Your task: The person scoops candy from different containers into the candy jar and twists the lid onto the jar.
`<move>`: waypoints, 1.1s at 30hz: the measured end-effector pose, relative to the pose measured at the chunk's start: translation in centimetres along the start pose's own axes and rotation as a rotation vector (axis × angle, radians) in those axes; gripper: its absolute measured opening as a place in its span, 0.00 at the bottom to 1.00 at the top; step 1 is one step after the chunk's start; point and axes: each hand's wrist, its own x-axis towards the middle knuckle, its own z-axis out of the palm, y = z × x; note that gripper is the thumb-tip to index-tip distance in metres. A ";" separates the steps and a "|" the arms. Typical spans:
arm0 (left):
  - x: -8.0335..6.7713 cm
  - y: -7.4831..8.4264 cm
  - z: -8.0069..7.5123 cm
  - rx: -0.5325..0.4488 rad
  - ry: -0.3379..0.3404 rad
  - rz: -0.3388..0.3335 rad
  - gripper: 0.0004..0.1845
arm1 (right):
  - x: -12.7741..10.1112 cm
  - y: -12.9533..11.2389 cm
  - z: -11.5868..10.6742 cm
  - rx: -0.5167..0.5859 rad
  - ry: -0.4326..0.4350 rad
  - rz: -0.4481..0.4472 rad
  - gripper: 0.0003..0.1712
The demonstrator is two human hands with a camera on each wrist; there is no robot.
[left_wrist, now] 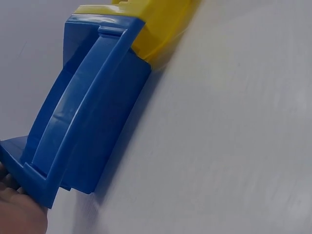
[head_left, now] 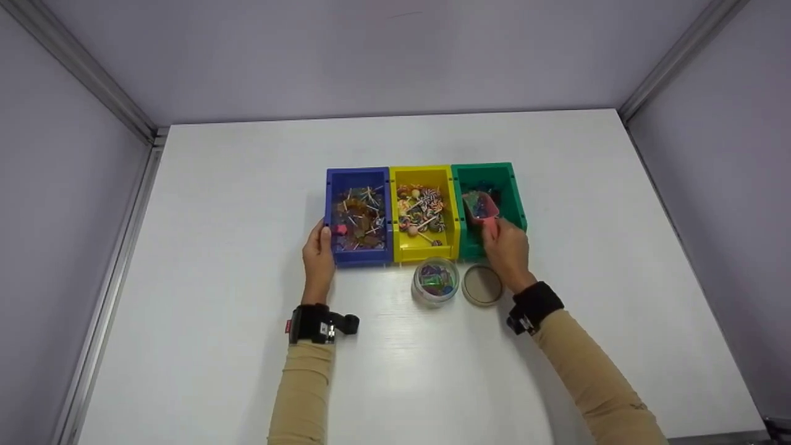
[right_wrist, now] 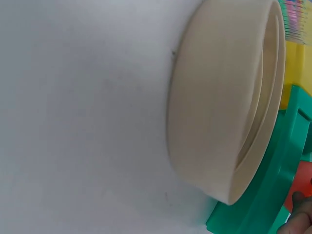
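Three bins stand side by side on the white table: a blue bin, a yellow bin and a green bin, each with sweets or lollipops inside. My left hand rests against the blue bin's front left corner, fingers straight. My right hand grips the handle of a red scoop, loaded with sweets, over the green bin. In front stand a clear jar holding wrapped sweets and its lid, lying flat.
Grey walls enclose the table on the left, back and right. The white surface stretches bare all around the bins, jar and lid.
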 end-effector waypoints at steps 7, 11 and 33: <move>0.0 0.0 0.0 0.009 -0.001 -0.017 0.25 | -1.0 0.3 -0.2 -0.001 0.057 -0.049 0.18; 0.0 0.1 0.0 0.012 -0.001 -0.023 0.26 | -1.5 0.6 -0.3 0.009 0.098 -0.085 0.17; -0.2 -0.5 0.5 -0.018 0.029 -0.002 0.25 | -4.0 1.4 -1.9 0.057 0.234 -0.215 0.12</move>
